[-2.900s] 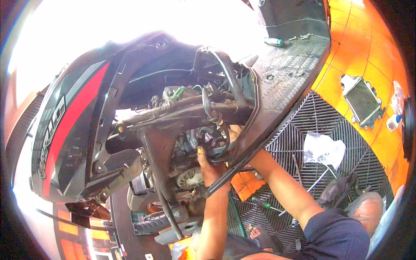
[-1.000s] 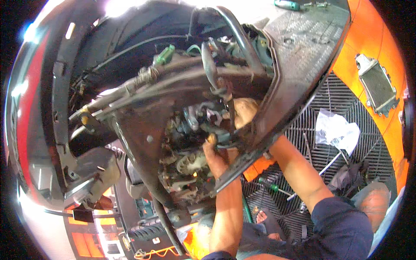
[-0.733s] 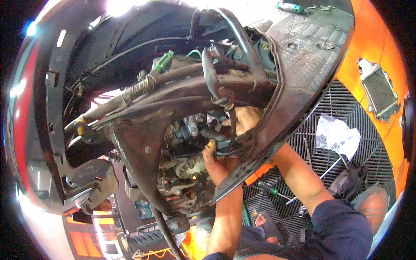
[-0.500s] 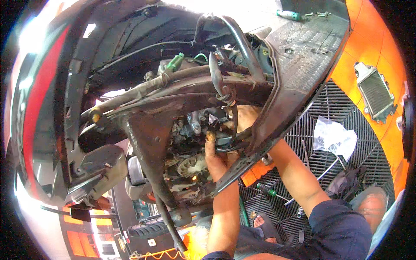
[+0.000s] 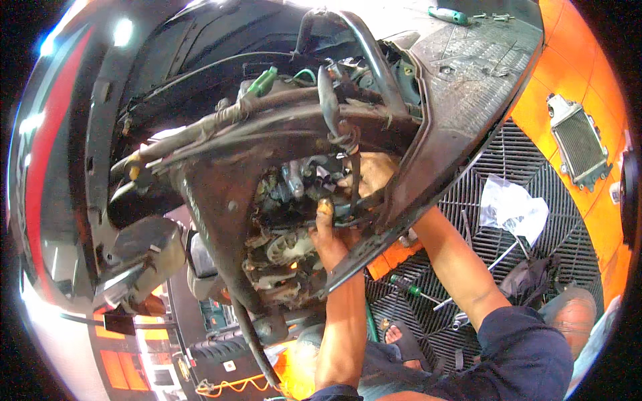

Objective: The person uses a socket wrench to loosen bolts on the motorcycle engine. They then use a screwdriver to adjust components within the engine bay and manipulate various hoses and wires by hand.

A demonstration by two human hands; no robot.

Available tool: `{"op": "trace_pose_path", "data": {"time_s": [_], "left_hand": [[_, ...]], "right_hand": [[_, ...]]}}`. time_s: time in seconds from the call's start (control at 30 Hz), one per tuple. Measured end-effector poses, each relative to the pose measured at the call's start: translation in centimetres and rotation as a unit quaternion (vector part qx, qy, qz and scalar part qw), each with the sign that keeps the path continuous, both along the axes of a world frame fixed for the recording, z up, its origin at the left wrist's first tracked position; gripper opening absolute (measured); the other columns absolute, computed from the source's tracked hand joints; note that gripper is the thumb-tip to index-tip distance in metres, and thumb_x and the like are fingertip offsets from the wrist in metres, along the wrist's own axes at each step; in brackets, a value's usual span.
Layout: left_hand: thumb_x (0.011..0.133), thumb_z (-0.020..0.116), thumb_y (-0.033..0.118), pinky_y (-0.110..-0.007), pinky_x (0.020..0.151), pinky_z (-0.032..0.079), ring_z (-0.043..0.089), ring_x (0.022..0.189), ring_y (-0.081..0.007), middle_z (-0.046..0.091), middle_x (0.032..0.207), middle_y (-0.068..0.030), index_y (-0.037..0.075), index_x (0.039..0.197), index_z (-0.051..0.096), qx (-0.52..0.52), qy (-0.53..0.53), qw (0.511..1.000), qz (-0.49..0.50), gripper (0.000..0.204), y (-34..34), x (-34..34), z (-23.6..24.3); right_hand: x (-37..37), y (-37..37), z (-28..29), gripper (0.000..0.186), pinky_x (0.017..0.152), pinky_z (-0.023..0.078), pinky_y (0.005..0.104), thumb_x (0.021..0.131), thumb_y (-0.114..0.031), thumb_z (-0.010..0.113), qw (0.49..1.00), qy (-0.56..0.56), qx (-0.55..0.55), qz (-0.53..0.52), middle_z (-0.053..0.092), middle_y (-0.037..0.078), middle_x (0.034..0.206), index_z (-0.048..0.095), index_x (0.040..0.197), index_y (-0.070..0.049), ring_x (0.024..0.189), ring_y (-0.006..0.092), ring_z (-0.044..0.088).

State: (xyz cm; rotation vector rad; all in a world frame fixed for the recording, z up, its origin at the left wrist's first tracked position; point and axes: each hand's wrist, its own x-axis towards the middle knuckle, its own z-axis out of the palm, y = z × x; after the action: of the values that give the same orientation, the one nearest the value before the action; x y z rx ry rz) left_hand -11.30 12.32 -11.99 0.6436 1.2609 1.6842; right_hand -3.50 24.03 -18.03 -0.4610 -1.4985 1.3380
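Observation:
I am looking into an opened scooter body with a dark frame, cables and an engine cavity (image 5: 291, 190). My left hand (image 5: 324, 234) reaches up from below into the cavity, thumb raised against dark parts near a whitish finned part (image 5: 287, 248); its other fingers are mostly hidden. My right hand (image 5: 371, 175) comes round the footboard edge (image 5: 428, 200) and is deep among the hoses, its fingers curled on something I cannot make out, partly covered by a black hose. A green connector (image 5: 261, 81) sits on the frame above.
A teal-handled tool (image 5: 447, 15) and small bolts (image 5: 500, 17) lie on the footboard. On the right floor are a radiator (image 5: 576, 140), a clear plastic bag (image 5: 511, 207), rods, a green-handled screwdriver (image 5: 411, 289) and a dark grate mat (image 5: 508, 154). A red-striped panel (image 5: 57, 154) fills the left.
Since the oldest frame, the scooter's frame and cavity appear larger as my view has shifted. Both hands remain inside the cavity, with only slight movement of my left thumb.

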Motion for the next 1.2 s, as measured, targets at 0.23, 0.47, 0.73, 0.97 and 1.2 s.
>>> {"op": "trace_pose_path", "data": {"time_s": [0.23, 0.47, 0.73, 0.97, 1.2], "left_hand": [[0.084, 0.064, 0.045, -0.044, 0.09, 0.051, 0.061, 0.102, -0.0287, 0.061, 0.116, -0.0119, 0.005, 0.124, 0.052, -0.044, -0.007, 0.999, 0.009, 0.058, -0.2, -0.9, -1.0], [0.083, 0.057, 0.055, -0.047, 0.092, 0.048, 0.058, 0.108, -0.0318, 0.059, 0.121, -0.0128, 0.007, 0.126, 0.052, -0.029, -0.018, 0.999, -0.007, 0.064, 0.6, -0.2, -1.0], [0.083, 0.056, 0.056, -0.059, 0.1, 0.036, 0.051, 0.117, -0.0383, 0.055, 0.129, -0.0157, 0.011, 0.132, 0.049, 0.07, -0.15, 0.986, -0.034, 0.067, 0.3, -0.8, 0.2], [0.082, 0.063, 0.043, -0.049, 0.099, 0.042, 0.057, 0.11, -0.0313, 0.061, 0.119, -0.0122, 0.006, 0.122, 0.054, 0.07, -0.127, 0.989, -0.012, 0.055, 1.5, 0.5, -0.2], [0.081, 0.064, 0.043, -0.051, 0.094, 0.046, 0.059, 0.105, -0.0317, 0.063, 0.114, -0.0104, 0.008, 0.117, 0.057, 0.041, -0.101, 0.994, 0.029, 0.051, 1.1, 0.2, -1.0]], "right_hand": [[0.4, -0.3, -2.1, 0.034, 0.089, 0.047, 0.0427, 0.083, -0.027, 0.061, 0.982, -0.056, 0.141, -0.113, 0.066, 0.018, 0.095, 0.062, 0.106, -0.002, 0.094, 0.0342, 0.063], [1.3, 0.2, 1.0, 0.037, 0.087, 0.047, 0.0428, 0.079, -0.024, 0.065, 0.997, -0.059, 0.031, -0.04, 0.064, 0.018, 0.097, 0.061, 0.107, 0.0, 0.095, 0.0373, 0.062], [0.7, -0.7, 1.0, 0.036, 0.082, 0.048, 0.0427, 0.075, -0.022, 0.062, 0.972, -0.099, 0.159, -0.143, 0.062, 0.018, 0.089, 0.06, 0.102, 0.002, 0.09, 0.0379, 0.061], [2.6, 0.8, 2.3, 0.03, 0.078, 0.047, 0.0436, 0.068, -0.016, 0.063, 0.947, -0.237, 0.177, -0.122, 0.058, 0.019, 0.083, 0.06, 0.089, 0.004, 0.085, 0.039, 0.06], [2.3, -0.3, 2.3, 0.009, 0.065, 0.046, 0.0439, 0.066, -0.005, 0.06, 0.977, -0.126, 0.098, -0.144, 0.056, 0.014, 0.066, 0.061, 0.073, -0.001, 0.07, 0.0343, 0.06]]}}
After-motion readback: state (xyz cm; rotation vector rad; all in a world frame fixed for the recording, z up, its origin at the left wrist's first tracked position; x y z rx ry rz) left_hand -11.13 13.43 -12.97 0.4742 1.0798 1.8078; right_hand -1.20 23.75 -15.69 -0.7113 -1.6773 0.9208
